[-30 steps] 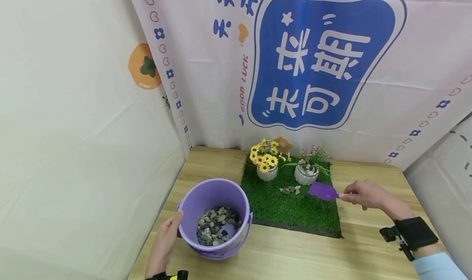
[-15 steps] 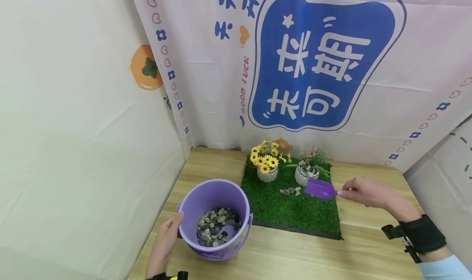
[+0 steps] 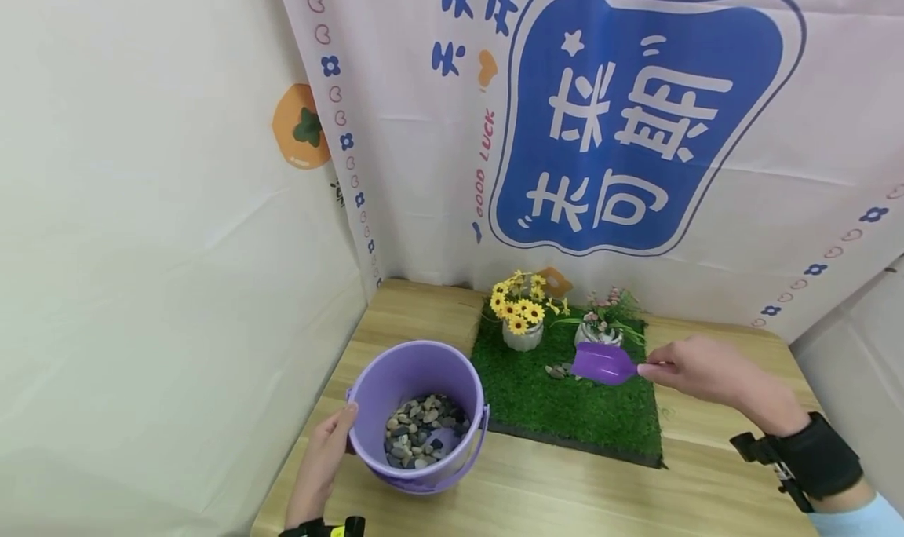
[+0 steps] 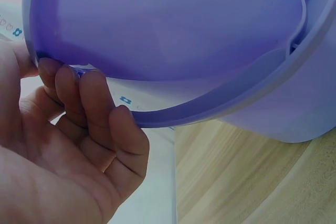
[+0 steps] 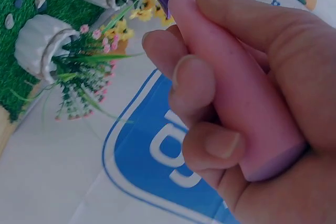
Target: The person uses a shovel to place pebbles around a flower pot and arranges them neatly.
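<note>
In the head view my left hand [image 3: 325, 458] grips the left side of a purple bucket [image 3: 388, 376], thumb at the rim. Grey and tan pebbles [image 3: 417, 427] cover part of its bottom. Up close in the left wrist view, curled fingers [image 4: 97, 98] hook over the bucket's edge [image 4: 210, 109]. My right hand [image 3: 713, 376] holds a small shovel by its pink handle [image 5: 247, 98]. The purple shovel blade [image 3: 603, 363] hovers over the right part of a green turf mat [image 3: 586, 419], and no stones show on it. Beside the blade lie a few pebbles [image 3: 558, 371], partly hidden by it.
Two white pots stand at the back of the mat: one with yellow flowers [image 3: 519, 313], the other with pink flowers [image 3: 607, 309]. A wooden table [image 3: 565, 490] carries everything. Printed cloth [image 3: 424, 152] hangs behind, and pale cloth walls close in both sides.
My right hand has carried the shovel leftward over the mat, toward the loose pebbles. My left hand keeps its hold on the bucket. The head view has shifted slightly.
</note>
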`<action>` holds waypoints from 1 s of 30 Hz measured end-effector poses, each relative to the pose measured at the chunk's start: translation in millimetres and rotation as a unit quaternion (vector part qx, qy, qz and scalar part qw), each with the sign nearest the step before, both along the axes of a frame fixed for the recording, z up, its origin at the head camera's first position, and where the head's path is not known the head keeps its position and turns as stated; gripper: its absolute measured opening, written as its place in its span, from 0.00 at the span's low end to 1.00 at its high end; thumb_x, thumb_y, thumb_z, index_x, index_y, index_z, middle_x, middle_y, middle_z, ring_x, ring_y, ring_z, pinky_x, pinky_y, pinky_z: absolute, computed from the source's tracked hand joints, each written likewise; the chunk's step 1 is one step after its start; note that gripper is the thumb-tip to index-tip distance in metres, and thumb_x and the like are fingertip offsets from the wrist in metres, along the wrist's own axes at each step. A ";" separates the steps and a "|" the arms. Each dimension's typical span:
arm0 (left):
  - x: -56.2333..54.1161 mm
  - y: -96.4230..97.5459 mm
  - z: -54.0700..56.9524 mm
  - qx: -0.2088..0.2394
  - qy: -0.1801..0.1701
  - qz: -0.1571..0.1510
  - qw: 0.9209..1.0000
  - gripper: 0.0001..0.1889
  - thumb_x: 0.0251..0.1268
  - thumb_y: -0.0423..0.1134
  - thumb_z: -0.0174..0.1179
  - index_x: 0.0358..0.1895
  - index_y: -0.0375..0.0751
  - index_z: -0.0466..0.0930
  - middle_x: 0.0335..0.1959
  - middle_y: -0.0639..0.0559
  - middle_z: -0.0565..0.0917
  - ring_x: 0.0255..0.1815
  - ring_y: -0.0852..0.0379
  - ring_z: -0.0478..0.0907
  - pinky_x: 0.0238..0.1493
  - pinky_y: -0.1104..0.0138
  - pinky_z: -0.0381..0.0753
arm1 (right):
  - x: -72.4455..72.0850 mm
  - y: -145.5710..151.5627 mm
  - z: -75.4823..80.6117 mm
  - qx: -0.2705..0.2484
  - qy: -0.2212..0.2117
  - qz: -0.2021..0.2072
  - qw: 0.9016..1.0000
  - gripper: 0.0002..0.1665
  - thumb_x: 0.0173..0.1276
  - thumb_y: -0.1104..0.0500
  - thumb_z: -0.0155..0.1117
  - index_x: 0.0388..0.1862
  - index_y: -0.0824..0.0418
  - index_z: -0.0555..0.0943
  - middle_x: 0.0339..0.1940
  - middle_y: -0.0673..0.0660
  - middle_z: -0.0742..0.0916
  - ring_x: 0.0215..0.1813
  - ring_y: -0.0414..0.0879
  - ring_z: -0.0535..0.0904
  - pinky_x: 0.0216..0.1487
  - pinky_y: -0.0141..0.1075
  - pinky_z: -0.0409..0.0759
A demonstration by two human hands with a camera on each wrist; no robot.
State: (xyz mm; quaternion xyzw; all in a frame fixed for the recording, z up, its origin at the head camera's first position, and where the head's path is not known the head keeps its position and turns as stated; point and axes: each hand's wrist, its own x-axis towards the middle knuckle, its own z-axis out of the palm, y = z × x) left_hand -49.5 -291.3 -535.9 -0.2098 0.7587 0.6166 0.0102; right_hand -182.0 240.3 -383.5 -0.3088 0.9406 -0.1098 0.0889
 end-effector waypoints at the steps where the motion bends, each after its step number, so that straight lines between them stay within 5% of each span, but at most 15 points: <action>1: -0.3 0.9 0.0 -0.002 0.000 -0.001 1.000 0.30 0.74 0.61 0.47 0.52 0.35 0.81 0.39 0.42 0.87 0.33 0.56 0.79 0.42 0.64 0.71 | 2.2 -1.3 0.1 0.003 0.009 0.005 1.000 0.12 0.72 0.46 0.59 0.32 0.47 0.85 0.16 0.37 0.75 0.18 0.30 0.66 0.25 0.28 0.66; 10: -2.1 3.1 8.2 -0.016 -0.003 0.000 1.000 0.31 0.74 0.61 0.47 0.49 0.33 0.81 0.35 0.44 0.86 0.32 0.56 0.78 0.41 0.64 0.71 | 9.2 -35.0 13.8 -0.015 0.055 0.068 0.996 0.16 0.74 0.49 0.59 0.23 0.42 0.77 0.14 0.36 0.65 0.17 0.28 0.58 0.23 0.26 0.62; 19: -2.6 2.2 9.4 -0.011 -0.003 0.008 1.000 0.31 0.74 0.60 0.48 0.45 0.30 0.81 0.26 0.50 0.82 0.28 0.57 0.75 0.40 0.64 0.71 | 1.2 -88.2 30.8 -0.017 0.136 0.160 0.977 0.21 0.72 0.51 0.61 0.18 0.45 0.67 0.15 0.38 0.61 0.18 0.29 0.53 0.24 0.26 0.56; 30: -5.5 6.5 6.5 -0.013 -0.013 0.000 1.000 0.31 0.74 0.60 0.48 0.46 0.30 0.81 0.28 0.49 0.84 0.28 0.58 0.76 0.38 0.65 0.72 | 2.5 -120.9 35.6 -0.019 0.169 0.205 0.964 0.23 0.71 0.50 0.62 0.17 0.45 0.66 0.14 0.39 0.59 0.18 0.32 0.51 0.25 0.27 0.51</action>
